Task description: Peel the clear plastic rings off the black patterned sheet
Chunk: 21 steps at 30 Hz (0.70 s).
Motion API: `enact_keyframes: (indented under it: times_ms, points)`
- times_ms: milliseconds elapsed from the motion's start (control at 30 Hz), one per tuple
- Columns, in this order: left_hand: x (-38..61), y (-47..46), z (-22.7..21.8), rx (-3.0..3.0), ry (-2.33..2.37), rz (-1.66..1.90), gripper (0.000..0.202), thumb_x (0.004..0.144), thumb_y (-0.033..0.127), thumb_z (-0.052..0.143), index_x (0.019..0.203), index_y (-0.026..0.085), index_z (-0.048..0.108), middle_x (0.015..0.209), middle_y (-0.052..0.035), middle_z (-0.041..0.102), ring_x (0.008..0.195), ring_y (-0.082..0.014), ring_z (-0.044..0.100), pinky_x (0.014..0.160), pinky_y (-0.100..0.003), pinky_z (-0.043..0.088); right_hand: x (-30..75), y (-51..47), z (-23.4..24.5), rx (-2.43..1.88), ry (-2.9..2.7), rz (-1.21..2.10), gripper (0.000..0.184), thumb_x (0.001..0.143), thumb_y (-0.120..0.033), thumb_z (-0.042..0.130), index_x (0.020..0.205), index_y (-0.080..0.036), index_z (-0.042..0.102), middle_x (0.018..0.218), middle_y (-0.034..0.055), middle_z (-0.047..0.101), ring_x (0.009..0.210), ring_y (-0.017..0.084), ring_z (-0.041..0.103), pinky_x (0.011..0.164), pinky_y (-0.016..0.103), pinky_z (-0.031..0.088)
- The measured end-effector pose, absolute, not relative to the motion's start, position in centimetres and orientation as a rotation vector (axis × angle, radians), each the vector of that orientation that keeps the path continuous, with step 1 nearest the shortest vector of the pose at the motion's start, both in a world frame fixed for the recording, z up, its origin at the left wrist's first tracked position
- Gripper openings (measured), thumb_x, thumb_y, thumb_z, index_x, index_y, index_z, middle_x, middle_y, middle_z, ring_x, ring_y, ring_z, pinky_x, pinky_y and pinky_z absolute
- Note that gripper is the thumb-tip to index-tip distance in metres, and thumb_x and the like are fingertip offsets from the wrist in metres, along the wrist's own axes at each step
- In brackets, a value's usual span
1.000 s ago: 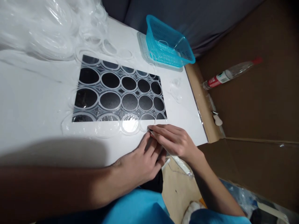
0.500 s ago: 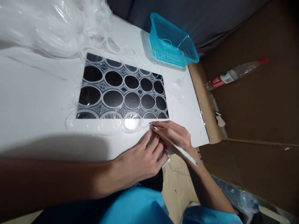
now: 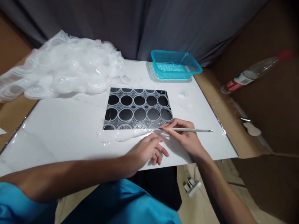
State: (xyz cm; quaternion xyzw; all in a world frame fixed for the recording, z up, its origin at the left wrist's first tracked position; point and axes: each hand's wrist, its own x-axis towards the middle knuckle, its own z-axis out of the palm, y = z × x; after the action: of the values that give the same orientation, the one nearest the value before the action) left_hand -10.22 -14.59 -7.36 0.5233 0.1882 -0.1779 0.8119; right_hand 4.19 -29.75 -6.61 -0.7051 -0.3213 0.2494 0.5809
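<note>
My right hand pinches a slim white pen-like tool. Its small dark tip meets the near right edge of a translucent plastic sheet with oval rings. Part of that sheet lies over a black rectangle, and its near strip spreads onto the white table. Just left of the tool, my left hand hovers low by the sheet's near edge. Its fingers are loosely bent and apart, with nothing visible in them.
A heap of translucent ringed sheets covers the table's back left. At the back right sits a blue basket. Clear scraps lie right of the black rectangle. A bottle is beyond the white table's right edge, by the cardboard.
The view has tilted up and levelled out. My left hand has drawn back from the right fingers and spread its own. The tool now lies nearly level instead of slanting toward me.
</note>
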Motion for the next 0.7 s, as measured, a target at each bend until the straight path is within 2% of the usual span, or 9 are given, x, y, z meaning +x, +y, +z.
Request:
enact_keyframes:
  times_ms: [233,400,600,700]
  points:
    - [-8.7,-14.1,-6.9,1.042,0.453,-0.269,0.037,0.109,0.051,0.052,0.108,0.015,0.056,0.09,-0.0081,0.069,0.055,-0.0108,0.06,0.049,-0.022,0.037,4.5,-29.5,-6.8,-1.584,-0.767,0.658,0.027,0.096,-0.039,0.085,0.088,-0.017,0.073,0.11,0.0094,0.083,0.098,0.021,0.081,0.086,0.031,0.063]
    - [-9.1,-13.5,-6.4,1.005,0.495,-0.31,0.04,0.108,0.052,0.056,0.112,0.013,0.061,0.09,-0.0076,0.068,0.055,-0.0106,0.059,0.048,-0.021,0.036,4.2,-29.9,-6.3,-1.655,-0.854,0.688,0.026,0.099,-0.039,0.082,0.089,-0.018,0.073,0.11,0.0072,0.082,0.097,0.019,0.079,0.085,0.031,0.06]
    - [-9.4,-13.8,-6.9,1.055,0.595,-0.328,0.03,0.113,0.043,0.049,0.106,0.015,0.057,0.081,-0.001,0.062,0.04,-0.0036,0.041,0.041,-0.018,0.015,4.2,-30.1,-6.0,-1.699,-0.914,0.746,0.024,0.101,-0.038,0.078,0.087,-0.019,0.074,0.114,0.0056,0.081,0.103,0.02,0.077,0.091,0.034,0.059]
    - [-9.5,-14.2,-7.0,1.093,0.613,-0.34,0.027,0.114,0.039,0.045,0.106,0.015,0.056,0.078,0.0011,0.061,0.035,-0.0028,0.036,0.038,-0.018,0.013,4.3,-30.3,-5.5,-1.738,-0.951,0.767,0.022,0.102,-0.036,0.077,0.088,-0.02,0.074,0.117,0.0037,0.08,0.107,0.019,0.076,0.092,0.032,0.058]
